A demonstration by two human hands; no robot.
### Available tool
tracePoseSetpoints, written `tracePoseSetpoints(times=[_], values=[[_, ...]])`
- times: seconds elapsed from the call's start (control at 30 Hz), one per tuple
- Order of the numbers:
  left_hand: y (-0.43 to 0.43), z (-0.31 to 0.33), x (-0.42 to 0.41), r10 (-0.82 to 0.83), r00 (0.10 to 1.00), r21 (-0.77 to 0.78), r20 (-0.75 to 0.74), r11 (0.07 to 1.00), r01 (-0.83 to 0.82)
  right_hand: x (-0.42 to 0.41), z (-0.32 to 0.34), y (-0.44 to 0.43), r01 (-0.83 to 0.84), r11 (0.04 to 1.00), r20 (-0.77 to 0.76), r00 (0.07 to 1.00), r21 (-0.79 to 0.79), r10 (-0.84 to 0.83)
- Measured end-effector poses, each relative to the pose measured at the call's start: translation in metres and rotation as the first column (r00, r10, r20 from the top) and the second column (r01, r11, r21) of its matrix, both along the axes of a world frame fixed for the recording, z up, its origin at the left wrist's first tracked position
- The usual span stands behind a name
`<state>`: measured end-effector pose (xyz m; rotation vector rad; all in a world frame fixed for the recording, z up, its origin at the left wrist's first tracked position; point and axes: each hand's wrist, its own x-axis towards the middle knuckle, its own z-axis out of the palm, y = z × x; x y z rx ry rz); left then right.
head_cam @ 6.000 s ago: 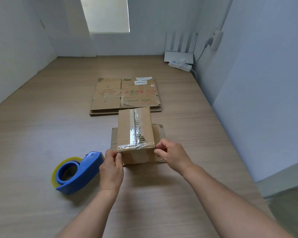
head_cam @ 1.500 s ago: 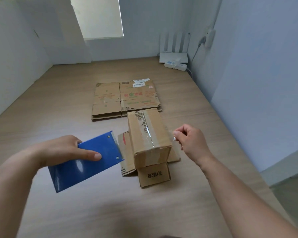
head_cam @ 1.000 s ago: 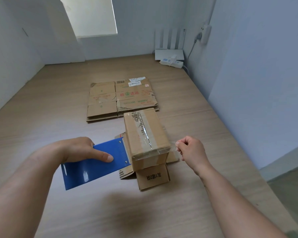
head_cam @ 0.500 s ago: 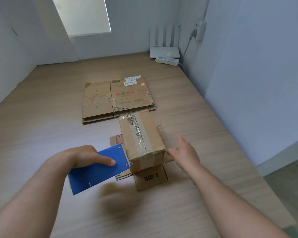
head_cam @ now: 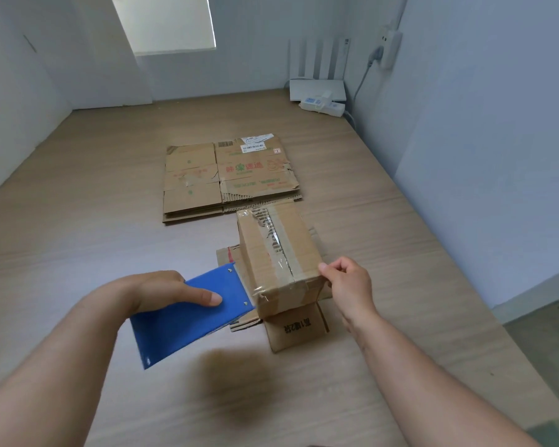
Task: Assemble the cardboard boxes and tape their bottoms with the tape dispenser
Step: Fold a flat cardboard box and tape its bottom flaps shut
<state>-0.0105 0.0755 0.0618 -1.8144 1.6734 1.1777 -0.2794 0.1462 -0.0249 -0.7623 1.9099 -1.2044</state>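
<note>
Step in hand: by the look of it, taping across the near end of the upturned box (head_cam: 271, 250), whose bottom faces up.
Task's thing: the box stands near the middle of the bench (head_cam: 78, 227), resting on its own splayed flaps, just in front of a stack of flattened cartons (head_cam: 204, 188).
Key relation: the box lies between the hands, straight ahead of the person. Its long axis runs away from the person, leaning a little left at the far end, and a taped seam follows that axis. The coming pull would have to run crosswise to it, left to right, over the near edge.
Left hand (head_cam: 162, 293): wrapped round the blue tape dispenser (head_cam: 188, 317), forefinger laid flat along its side. The dispenser's mouth sits against the box's near left edge.
Right hand (head_cam: 349, 285): fingers curled, thumb and forefinger pinching at the box's near right top corner. It is probably holding the free end of the clear tape (head_cam: 267, 293), though the film is too faint to be certain.
Nearer hand: both meet the box at its near end, the right hand directly and the left through the dispenser.
Writing on the near flap (head_cam: 296, 327): dark printed characters, upside down to the viewer, not read with confidence.
Writing on the cartons: red and green Chinese print, plus a white shipping label (head_cam: 254, 146) with a barcode, its text too small to read.
Far corner: a white router (head_cam: 317, 88) and a power strip (head_cam: 321, 106), well apart from the work.
</note>
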Motion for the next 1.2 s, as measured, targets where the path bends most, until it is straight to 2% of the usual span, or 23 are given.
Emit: tracePoseSetpoints(times=[0.1, 0.23, 0.4, 0.57, 0.63, 0.7, 0.8, 0.93, 1.1, 1.2], values=[[0.001, 0.011, 0.017, 0.03, 0.999, 0.009, -0.028, 1.0, -0.03, 0.002, -0.001, -0.002, -0.014, 1.0, -0.024, 1.0, 0.0, 0.014], [-0.005, -0.002, 0.002, -0.007, 0.995, -0.045, 0.097, 0.999, 0.011, 0.004, -0.001, -0.004, -0.029, 1.0, -0.05, 0.998, 0.002, 0.029], [-0.005, -0.023, -0.026, 0.007, 0.993, -0.129, 0.117, 0.992, 0.008, 0.004, 0.001, -0.005, -0.054, 0.998, -0.125, 0.991, 0.018, 0.056], [0.009, -0.019, -0.037, -0.04, 0.957, -0.316, 0.287, 0.939, 0.134, 0.007, 0.006, -0.005, -0.083, 0.996, -0.178, 0.98, 0.029, 0.087], [0.022, -0.026, -0.027, -0.08, 0.887, -0.347, 0.455, 0.901, 0.259, 0.007, 0.008, -0.005, -0.091, 0.995, -0.2, 0.975, 0.037, 0.096], [0.033, -0.039, -0.01, -0.064, 0.839, -0.339, 0.54, 0.896, 0.286, 0.006, 0.01, -0.004, -0.103, 0.994, -0.221, 0.969, 0.045, 0.11], [0.045, -0.046, 0.005, 0.012, 0.893, -0.382, 0.449, 0.906, 0.18, 0.005, 0.01, -0.006, -0.118, 0.991, -0.22, 0.967, 0.059, 0.129], [0.06, -0.061, 0.015, 0.054, 0.924, -0.426, 0.38, 0.897, 0.122, 0.006, 0.01, -0.006, -0.149, 0.986, -0.23, 0.96, 0.07, 0.162], [0.074, -0.094, 0.036, 0.225, 0.96, -0.473, 0.166, 0.873, -0.123, 0.004, 0.01, -0.008, -0.174, 0.981, -0.273, 0.943, 0.089, 0.192], [0.078, -0.101, 0.041, 0.246, 0.956, -0.453, 0.159, 0.879, -0.151, 0.003, 0.01, -0.008, -0.182, 0.979, -0.285, 0.937, 0.096, 0.202]])
